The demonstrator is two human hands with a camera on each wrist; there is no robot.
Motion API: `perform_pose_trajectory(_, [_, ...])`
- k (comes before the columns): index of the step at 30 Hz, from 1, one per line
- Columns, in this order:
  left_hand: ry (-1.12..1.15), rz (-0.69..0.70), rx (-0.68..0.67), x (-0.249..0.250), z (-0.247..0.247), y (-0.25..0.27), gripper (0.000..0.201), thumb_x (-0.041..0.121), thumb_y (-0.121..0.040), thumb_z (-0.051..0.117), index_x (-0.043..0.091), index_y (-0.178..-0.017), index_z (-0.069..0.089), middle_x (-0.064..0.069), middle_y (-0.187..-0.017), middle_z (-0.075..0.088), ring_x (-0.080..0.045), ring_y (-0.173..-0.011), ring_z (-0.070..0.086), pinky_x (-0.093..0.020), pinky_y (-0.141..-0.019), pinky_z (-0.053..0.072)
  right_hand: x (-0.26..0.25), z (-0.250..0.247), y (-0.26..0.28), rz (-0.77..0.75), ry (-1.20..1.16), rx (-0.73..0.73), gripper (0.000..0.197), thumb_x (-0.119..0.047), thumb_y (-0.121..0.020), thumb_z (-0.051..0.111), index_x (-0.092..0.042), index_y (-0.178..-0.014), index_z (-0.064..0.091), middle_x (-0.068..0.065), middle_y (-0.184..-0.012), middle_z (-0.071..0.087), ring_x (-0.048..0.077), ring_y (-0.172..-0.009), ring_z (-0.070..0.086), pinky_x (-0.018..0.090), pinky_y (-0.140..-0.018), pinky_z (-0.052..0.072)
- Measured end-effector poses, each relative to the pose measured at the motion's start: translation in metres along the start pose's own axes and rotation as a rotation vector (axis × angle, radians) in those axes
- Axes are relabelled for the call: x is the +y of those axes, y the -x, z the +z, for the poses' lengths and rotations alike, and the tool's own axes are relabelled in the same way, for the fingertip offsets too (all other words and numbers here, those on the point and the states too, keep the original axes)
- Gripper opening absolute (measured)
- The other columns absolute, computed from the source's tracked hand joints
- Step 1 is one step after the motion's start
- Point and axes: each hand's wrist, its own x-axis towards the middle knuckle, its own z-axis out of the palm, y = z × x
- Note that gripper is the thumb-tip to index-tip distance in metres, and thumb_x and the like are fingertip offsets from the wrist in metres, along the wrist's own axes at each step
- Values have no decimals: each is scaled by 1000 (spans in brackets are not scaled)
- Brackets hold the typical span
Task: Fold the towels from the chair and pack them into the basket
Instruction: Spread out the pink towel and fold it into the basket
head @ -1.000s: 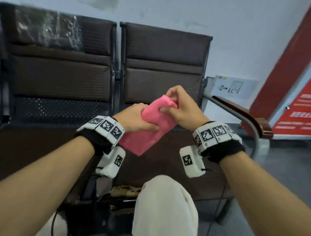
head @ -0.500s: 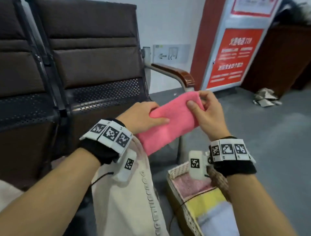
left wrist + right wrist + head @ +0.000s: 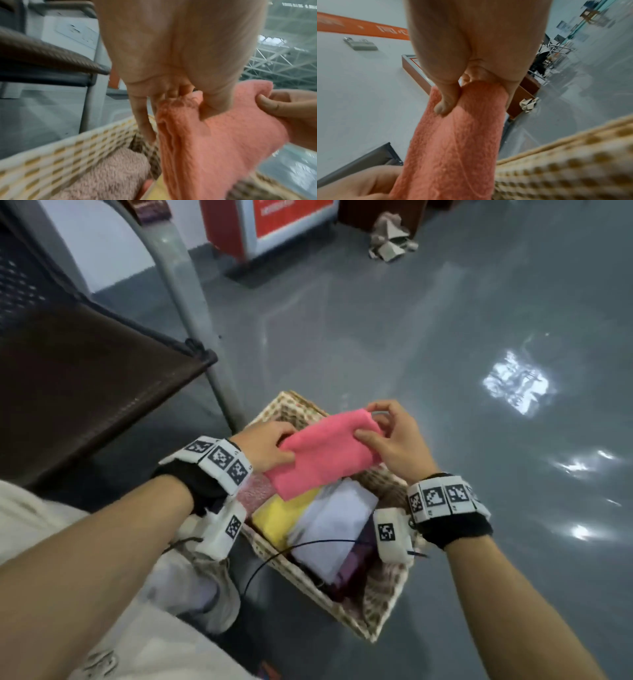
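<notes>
A folded pink towel (image 3: 325, 453) (image 3: 214, 142) (image 3: 453, 142) hangs just above the woven basket (image 3: 376, 614) (image 3: 60, 148) (image 3: 573, 169) on the floor. My left hand (image 3: 270, 445) (image 3: 180, 102) grips its left end, thumb on top. My right hand (image 3: 383, 429) (image 3: 465, 94) pinches its right end between thumb and fingers. Inside the basket lie folded towels: a dusty pink one (image 3: 255, 491) (image 3: 109, 175), a yellow one (image 3: 279, 517), a white one (image 3: 332, 529) and a purple one (image 3: 356, 566).
The brown chair seat (image 3: 78, 385) and its grey metal leg (image 3: 191, 313) stand left of the basket. My trouser leg and shoe (image 3: 198, 587) are beside the basket's left side. Grey floor lies to the right; crumpled cardboard (image 3: 390, 237) and a red sign stand (image 3: 270, 227) lie farther off.
Both hands carried the pink towel from in front of the chair to the right and down, to just over the basket. My view swung down toward the floor.
</notes>
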Motion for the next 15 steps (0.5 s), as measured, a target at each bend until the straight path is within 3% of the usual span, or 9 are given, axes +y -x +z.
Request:
perform_pose_trajectory(3, [43, 61, 26, 2, 38, -15, 34, 7, -79, 62, 8, -113, 61, -11, -108, 66, -25, -99, 60, -22, -75, 36, 27, -6, 13, 55, 86, -16, 41, 4, -77, 71, -18, -105, 50, 2, -96, 63, 9, -90, 63, 26, -87, 50])
perform_pose_trajectory(5, [92, 56, -30, 1, 67, -17, 26, 8, -82, 61, 10, -108, 59, -9, -102, 65, -25, -94, 59, -24, -71, 39, 39, -10, 22, 85, 140, -33, 40, 2, -78, 70, -20, -105, 51, -1, -97, 64, 20, -98, 63, 40, -94, 49])
perform_pose_trajectory(7, [172, 30, -119, 0, 93, -14, 20, 14, -85, 59, 14, -105, 56, -5, -98, 64, -22, -88, 59, -28, -72, 46, 48, -17, 33, 130, 167, -37, 37, -4, -79, 70, -25, -105, 53, 1, -99, 67, 23, -101, 63, 46, -95, 48])
perform_pose_trajectory(10, [369, -12, -283, 2, 119, -9, 8, 18, -89, 57, 16, -96, 58, -2, -90, 63, -21, -85, 59, -22, -69, 48, 59, -28, 44, 214, 265, -32, 28, -20, -83, 69, -35, -102, 54, -1, -100, 67, 20, -100, 62, 40, -92, 48])
perform_pose_trajectory(11, [419, -33, -363, 5, 125, -9, 8, 19, -89, 57, 14, -95, 59, -4, -90, 64, -23, -85, 59, -25, -72, 49, 62, -30, 46, 237, 318, -49, 24, -25, -85, 67, -36, -102, 55, -1, -101, 66, 20, -100, 62, 38, -90, 48])
perform_pose_trajectory(13, [404, -46, -484, 9, 135, -8, 21, 24, -91, 56, 9, -106, 59, -11, -104, 66, -26, -94, 62, -37, -85, 51, 67, -31, 45, 275, 422, -86, 20, -30, -87, 64, -30, -107, 59, 1, -105, 67, 20, -101, 61, 37, -90, 47])
perform_pose_trajectory(15, [290, -7, -515, 13, 146, -5, 33, 28, -91, 56, 9, -118, 55, -10, -116, 63, -25, -105, 60, -38, -94, 48, 71, -29, 44, 298, 516, -144, 25, -31, -88, 63, -22, -111, 61, 3, -109, 66, 20, -102, 60, 33, -88, 45])
